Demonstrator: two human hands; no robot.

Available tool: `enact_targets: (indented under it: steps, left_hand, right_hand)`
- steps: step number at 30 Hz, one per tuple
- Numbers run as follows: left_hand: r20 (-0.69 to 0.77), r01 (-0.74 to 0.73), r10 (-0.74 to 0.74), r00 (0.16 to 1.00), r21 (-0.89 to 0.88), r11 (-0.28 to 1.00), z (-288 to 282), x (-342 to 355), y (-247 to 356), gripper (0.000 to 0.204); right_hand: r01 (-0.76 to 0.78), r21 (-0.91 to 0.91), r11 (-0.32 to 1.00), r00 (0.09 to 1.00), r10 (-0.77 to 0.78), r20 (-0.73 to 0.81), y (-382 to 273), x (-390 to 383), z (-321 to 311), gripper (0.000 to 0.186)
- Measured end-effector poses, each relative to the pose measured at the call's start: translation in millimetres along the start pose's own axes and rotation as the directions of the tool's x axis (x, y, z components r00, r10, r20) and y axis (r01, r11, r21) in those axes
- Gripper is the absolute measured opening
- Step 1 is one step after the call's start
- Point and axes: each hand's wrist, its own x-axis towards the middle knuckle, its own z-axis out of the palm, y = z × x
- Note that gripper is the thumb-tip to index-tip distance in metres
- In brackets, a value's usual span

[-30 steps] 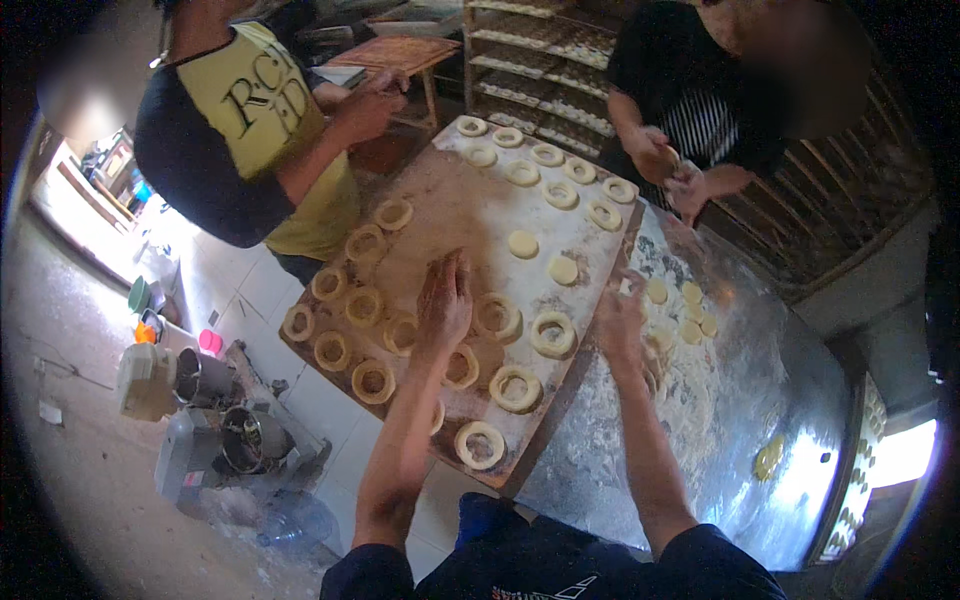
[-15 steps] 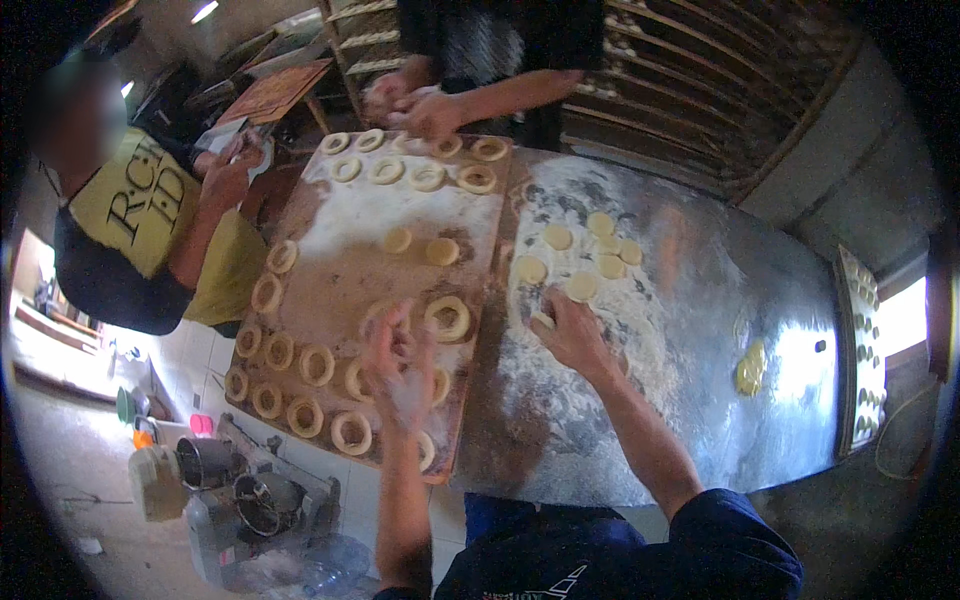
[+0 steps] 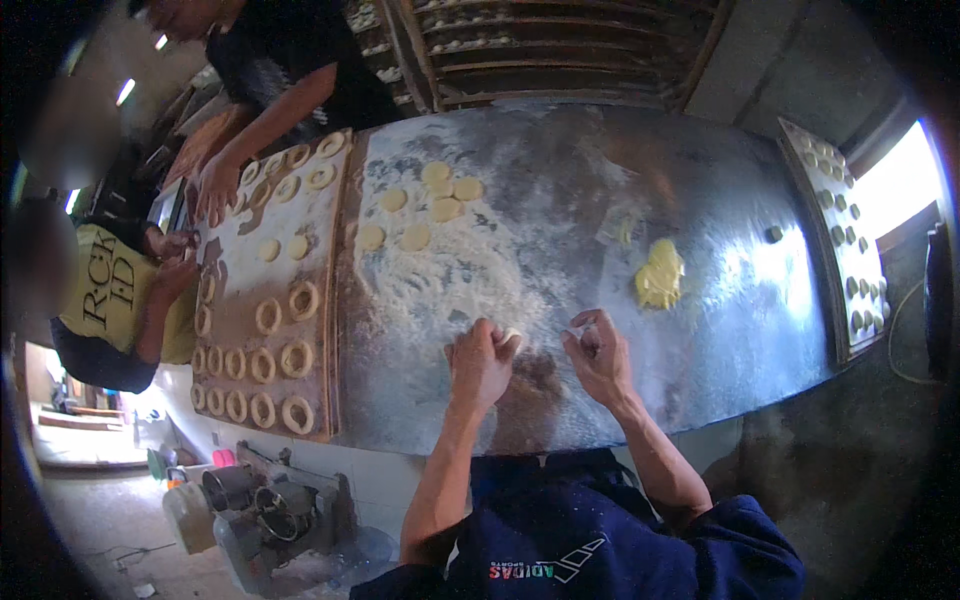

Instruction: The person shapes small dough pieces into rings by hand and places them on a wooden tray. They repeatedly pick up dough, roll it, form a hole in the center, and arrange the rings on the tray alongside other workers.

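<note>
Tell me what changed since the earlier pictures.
The left hand has moved right, off the board of dough rings and over the steel table. The right hand has shifted right, away from the dough discs. Both are curled; whether they grip anything is unclear. A co-worker's hand now reaches to the board's far left corner. The discs and yellow lump stayed put.

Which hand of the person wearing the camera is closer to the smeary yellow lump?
Right. The right hand is below and a little left of the smeary yellow lump in the picture, not touching it. The left hand is much farther left.
</note>
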Motion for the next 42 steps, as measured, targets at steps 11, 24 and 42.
enact_targets:
  steps: [11,24,42]
  left_hand:
    - [-0.041,0.034,-0.103,0.994,-0.769,0.639,-10,-34,92,0.044]
    - [0.148,-0.132,0.209,0.967,-0.412,0.902,-56,19,31,0.081]
    - [-0.619,-0.2,-0.251,0.744,-0.565,0.801,-19,-21,38,0.049]
  right_hand:
    - [-0.057,0.752,0.657,0.843,-0.372,0.389,20,-7,-24,0.031]
    - [0.506,-0.282,0.815,0.835,-0.545,-0.076,-27,28,27,0.029]
    - [-0.127,0.868,0.48,0.844,-0.407,0.349,-46,-13,42,0.035]
